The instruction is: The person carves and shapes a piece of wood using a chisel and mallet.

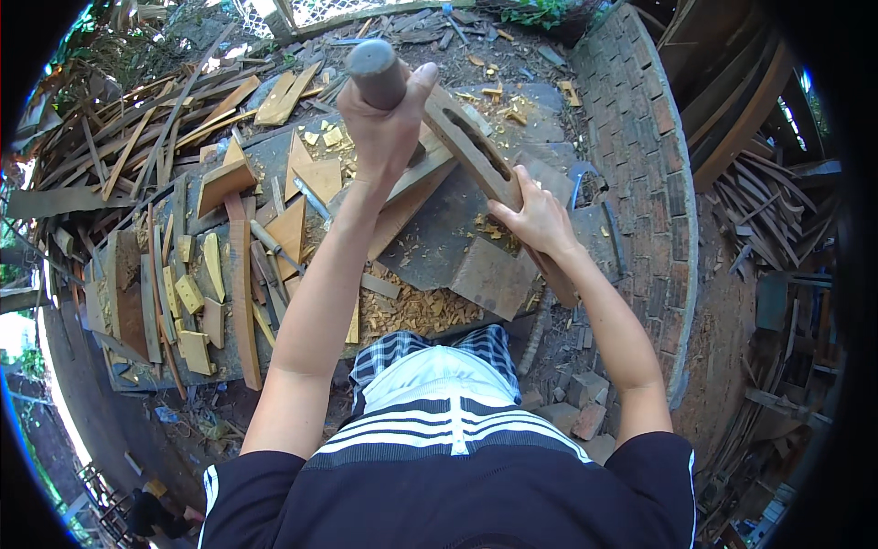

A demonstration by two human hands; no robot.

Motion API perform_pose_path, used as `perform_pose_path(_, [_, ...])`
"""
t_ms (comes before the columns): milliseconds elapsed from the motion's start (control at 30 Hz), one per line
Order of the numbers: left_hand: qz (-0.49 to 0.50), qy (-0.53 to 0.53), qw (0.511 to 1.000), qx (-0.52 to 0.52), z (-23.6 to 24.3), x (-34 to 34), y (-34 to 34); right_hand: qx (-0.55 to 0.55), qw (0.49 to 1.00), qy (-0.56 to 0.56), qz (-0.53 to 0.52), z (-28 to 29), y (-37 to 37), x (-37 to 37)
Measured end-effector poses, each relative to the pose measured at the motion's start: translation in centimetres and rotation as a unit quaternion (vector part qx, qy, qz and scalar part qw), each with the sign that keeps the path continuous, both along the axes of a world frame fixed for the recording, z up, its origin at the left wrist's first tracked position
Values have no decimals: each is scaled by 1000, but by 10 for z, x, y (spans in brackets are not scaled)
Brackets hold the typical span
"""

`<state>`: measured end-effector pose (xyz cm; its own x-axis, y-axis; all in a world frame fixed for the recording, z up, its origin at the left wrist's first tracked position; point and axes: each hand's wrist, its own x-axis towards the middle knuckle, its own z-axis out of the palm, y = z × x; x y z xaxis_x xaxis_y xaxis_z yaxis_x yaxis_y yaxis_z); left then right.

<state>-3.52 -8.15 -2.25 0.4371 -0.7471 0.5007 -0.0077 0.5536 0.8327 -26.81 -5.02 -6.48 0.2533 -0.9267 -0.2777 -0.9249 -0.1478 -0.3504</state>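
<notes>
My left hand is closed round a thick, grey-brown cylindrical handle, its round end facing up; the lower part of this tool is mostly hidden by the hand. To the right, my right hand grips a long wooden bar with a dark, narrow slot cut along it. The bar slants from beside my left hand down toward my right. Beneath its upper part, another wooden board lies at an angle. A chisel-like tool with a pale handle rests among the boards left of my forearm.
Wood shavings and chips are strewn over the dark work surface. A loose flat board lies near my right wrist. Offcuts and a scrap-wood pile fill the left. A low brick wall runs along the right.
</notes>
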Motion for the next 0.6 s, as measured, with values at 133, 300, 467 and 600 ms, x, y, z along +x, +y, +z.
perform_pose_path(133, [-205, 55, 975, 70, 15, 24, -2, 20, 1000, -2, -2, 5, -2, 3])
perform_pose_path(300, [-175, -4, 983, 62, 23, 6, -9, 31, 1000, 2, -4, 5, -1, 5])
perform_pose_path(467, [-152, 56, 985, 68, 19, 19, -10, -20, 1000, -8, -18, -5, 5, 3])
perform_pose_path(600, [-10, 197, 980, 6, 7, 33, 10, -1, 1000, -10, -29, -5, 4, 5])
